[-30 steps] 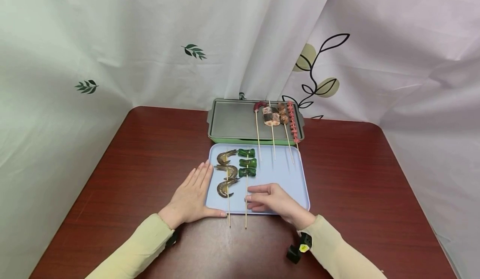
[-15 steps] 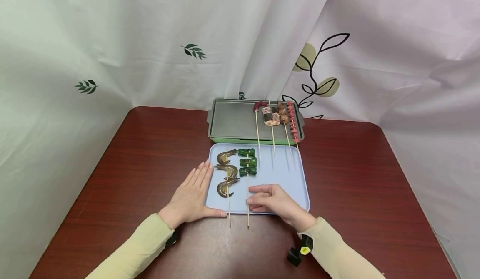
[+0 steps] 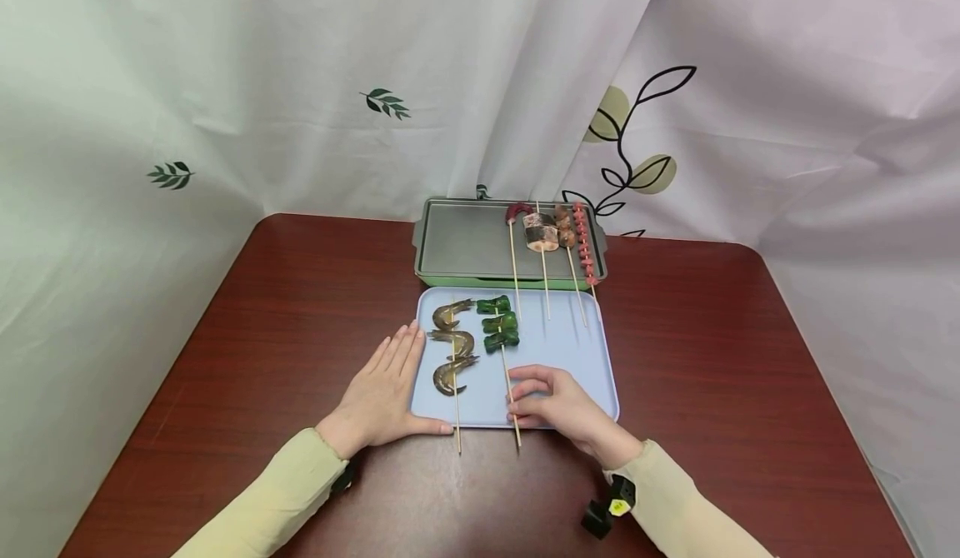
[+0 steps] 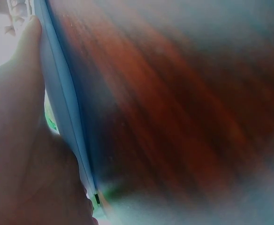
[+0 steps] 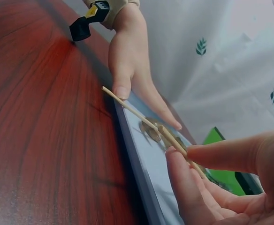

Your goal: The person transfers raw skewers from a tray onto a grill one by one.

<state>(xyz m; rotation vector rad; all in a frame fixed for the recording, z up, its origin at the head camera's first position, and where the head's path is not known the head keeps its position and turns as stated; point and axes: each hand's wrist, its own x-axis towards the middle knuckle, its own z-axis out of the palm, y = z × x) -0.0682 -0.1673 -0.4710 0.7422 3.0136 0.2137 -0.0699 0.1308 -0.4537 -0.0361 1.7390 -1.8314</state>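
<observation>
In the head view, my right hand (image 3: pixel 558 404) pinches the lower stick of a skewer of green pepper pieces (image 3: pixel 500 323). Its stick (image 5: pixel 172 138) runs between thumb and index finger in the right wrist view. The skewer slants across a pale blue tray (image 3: pixel 566 358), pepper end at the far side. To its left lies a skewer of prawns (image 3: pixel 450 379), its stick reaching past the tray's near edge. My left hand (image 3: pixel 380 391) rests with straight fingers along the tray's left side, thumb at the near edge beside the prawn stick.
Behind the tray stands a green-sided griddle (image 3: pixel 465 241). On its right half lie skewers with a dark red curled piece (image 3: pixel 518 211), a fish chunk (image 3: pixel 541 233), brown lumps (image 3: pixel 566 229) and small red pieces (image 3: pixel 583 246); their sticks overhang the tray. A white curtain (image 3: pixel 300 83) hangs behind.
My right hand has shifted slightly right, swinging the pepper skewer's near end rightward so it now slants. The left hand, the tray and the prawn skewer stay put.
</observation>
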